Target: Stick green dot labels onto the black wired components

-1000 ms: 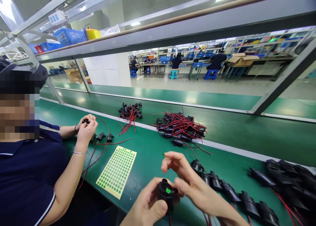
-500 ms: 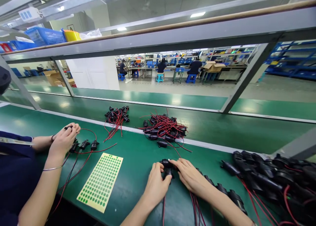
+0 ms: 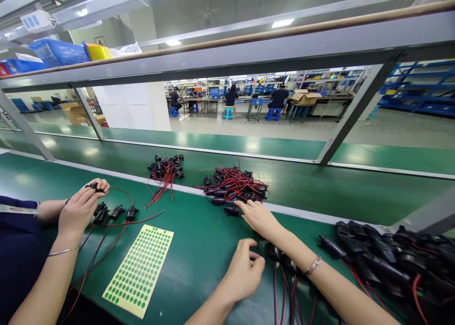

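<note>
My right hand (image 3: 258,216) reaches forward with its fingers spread, the fingertips at the near edge of a pile of black connectors with red wires (image 3: 232,185) and beside one loose black connector (image 3: 230,211). It grips nothing that I can see. My left hand (image 3: 245,270) rests lower on the green belt (image 3: 199,239), fingers loosely curled and empty. Just right of it lies a row of black connectors (image 3: 279,256) with red wires, partly hidden under my right forearm.
A yellow sheet of green dot stickers (image 3: 138,268) lies to the left. A co-worker's hands (image 3: 80,206) hold a wired black part at far left. A smaller wire bundle (image 3: 165,168) sits behind, and a heap of black parts (image 3: 384,258) lies at right.
Both my hands set down the black connector they held together. My right hand has moved forward to the wire pile; my left hand has drawn back toward me.
</note>
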Motion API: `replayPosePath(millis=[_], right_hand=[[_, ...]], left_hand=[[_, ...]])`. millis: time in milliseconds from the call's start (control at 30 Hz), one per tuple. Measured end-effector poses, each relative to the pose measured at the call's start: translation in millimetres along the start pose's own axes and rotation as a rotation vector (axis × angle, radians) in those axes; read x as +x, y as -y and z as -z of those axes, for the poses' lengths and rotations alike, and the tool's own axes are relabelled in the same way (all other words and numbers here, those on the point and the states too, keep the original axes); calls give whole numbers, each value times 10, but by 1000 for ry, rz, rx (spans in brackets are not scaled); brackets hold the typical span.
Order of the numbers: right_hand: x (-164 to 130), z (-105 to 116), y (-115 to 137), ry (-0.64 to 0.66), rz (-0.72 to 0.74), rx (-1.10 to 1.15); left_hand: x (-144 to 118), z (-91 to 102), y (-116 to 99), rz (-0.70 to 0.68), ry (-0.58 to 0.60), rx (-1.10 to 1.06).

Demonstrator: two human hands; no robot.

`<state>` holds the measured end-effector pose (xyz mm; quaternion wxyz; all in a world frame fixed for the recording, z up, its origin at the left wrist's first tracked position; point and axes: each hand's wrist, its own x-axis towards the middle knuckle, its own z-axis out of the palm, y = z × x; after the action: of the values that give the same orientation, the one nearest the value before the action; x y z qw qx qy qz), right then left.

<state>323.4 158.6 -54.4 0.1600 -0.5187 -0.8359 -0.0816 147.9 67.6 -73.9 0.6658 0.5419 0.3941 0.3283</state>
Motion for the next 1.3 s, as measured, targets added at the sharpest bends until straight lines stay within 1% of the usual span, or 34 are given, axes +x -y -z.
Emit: replayPosePath(millis=[100, 167, 233, 333, 433, 500, 533, 600, 633, 700, 767, 833, 900, 1000, 1067, 1133, 1200, 1300], right_hand=[[188, 12, 84, -21, 31, -25], [239, 104, 192, -57, 58, -20], [226, 230, 388, -104, 95, 0], [72, 419, 825, -160, 185, 64], [-168, 588, 1259, -210, 263, 171], [-298, 720, 1448, -249, 265, 244], [-341, 797, 1503, -266, 233, 289], [-382, 971, 1547, -271, 89, 452], [-385, 1058, 1545, -244, -2, 566], [-369, 1205, 1527, -147, -154, 807], [-346, 1288, 1523, -62, -222, 954], [-338, 1302, 1548, -43, -246, 991], [-351, 1273, 1594, -77, -251, 953], [-394, 1215, 1659, -193, -193, 833], [-415, 1201, 1674, -284, -153, 782], [-421, 1219, 1662, -346, -144, 773], [-415, 1265, 1629, -356, -154, 795], [-398, 1344, 1578, -302, -170, 845]], left_hand=[[38, 309, -48, 95, -74, -221], [91, 494, -123, 128, -120, -385], [118, 625, -236, 137, -143, -534], [36, 732, -438, 96, -136, -698], [-198, 785, -620, 22, -130, -779], [-398, 807, -713, -37, -149, -798], [-501, 815, -749, -69, -164, -802], [-700, 823, -798, -141, -184, -794], [-792, 823, -810, -178, -185, -779], [-956, 813, -811, -239, -164, -727], [-1087, 788, -786, -280, -127, -655], [-1182, 749, -744, -309, -106, -575], [-1242, 703, -698, -350, -110, -507], [-1286, 641, -651, -408, -134, -470], [-1297, 614, -645, -417, -136, -496], [-1301, 601, -656, -406, -132, -538], [-1301, 597, -670, -398, -123, -566], [-1300, 597, -669, -402, -120, -556]])
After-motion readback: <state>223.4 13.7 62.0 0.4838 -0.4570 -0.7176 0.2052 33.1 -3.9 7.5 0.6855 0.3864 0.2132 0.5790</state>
